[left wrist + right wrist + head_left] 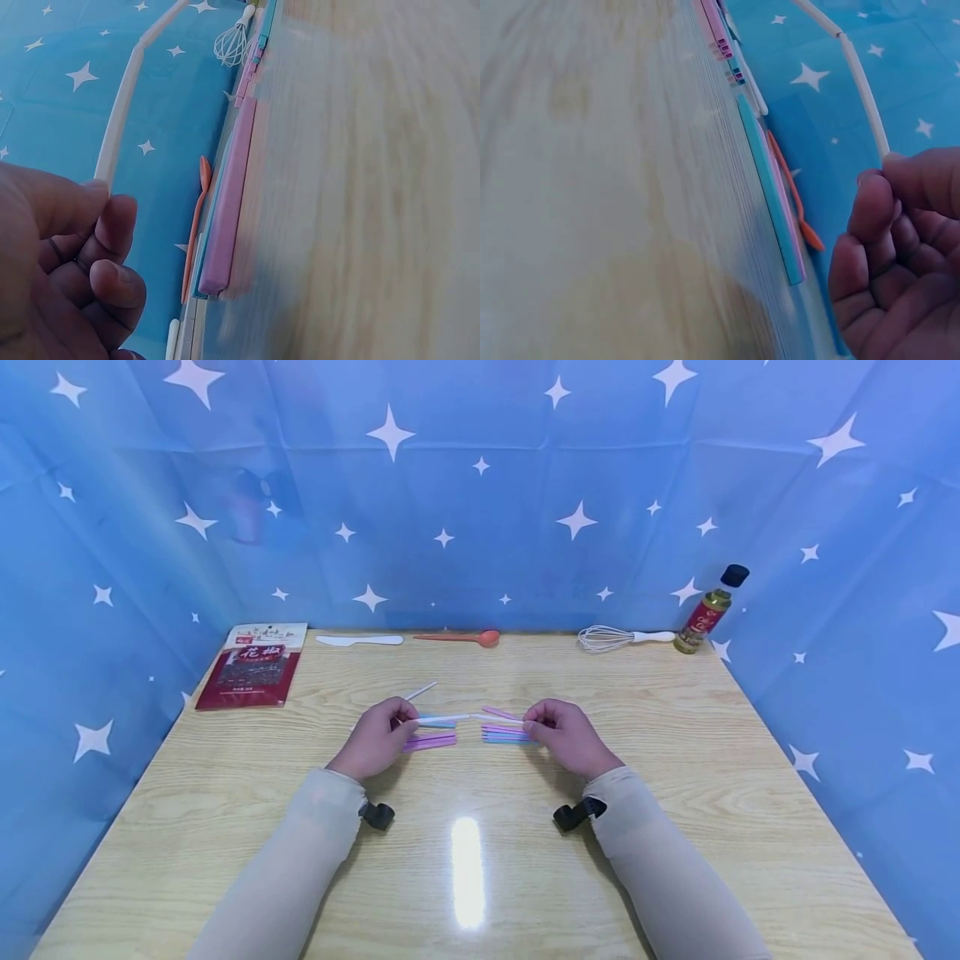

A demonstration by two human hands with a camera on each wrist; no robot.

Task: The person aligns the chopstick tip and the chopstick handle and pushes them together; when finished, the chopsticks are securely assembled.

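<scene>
My left hand [378, 737] pinches the outer end of a slim white stick [118, 124] between thumb and forefinger. In the same kind of pinch, my right hand [566, 735] holds another white length [866, 94]. The two white pieces meet at a slight angle midway between the hands, held above the table. Below, near the left fingers, lie purple sticks [435, 742] and a blue stick [438, 724]. By the right fingers is a row of purple and blue sticks [506, 735]. One more white stick [422, 691] pokes out behind the left hand.
Along the table's back edge lie a red spice packet [251, 668], a white knife [360, 640], an orange spoon [483, 638] and a whisk [618, 638]. An oil bottle [708, 610] stands at the back right. Behind hangs a blue star-patterned curtain [480, 543].
</scene>
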